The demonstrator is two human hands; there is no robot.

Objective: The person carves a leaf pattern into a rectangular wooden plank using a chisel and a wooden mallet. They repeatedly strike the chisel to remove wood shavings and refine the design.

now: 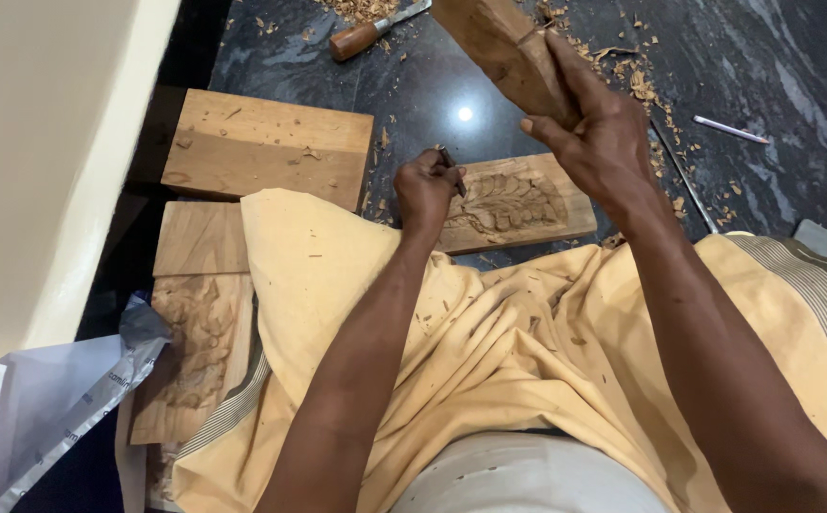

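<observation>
Mid-carving: my left hand (pixel 425 186) pinches a small chisel (pixel 449 161) on the leaf-carved panel (pixel 513 202) lying on the dark stone floor (pixel 765 76), my right hand (pixel 596 133) grips the wooden mallet (pixel 509 47) raised above it; next strike wants a short drop, with the panel's far edge just beyond and bare floor to the right.

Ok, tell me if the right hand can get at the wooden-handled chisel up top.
Probably not as is: the right hand grips a wooden mallet; the floor path to the chisel looks open.
</observation>
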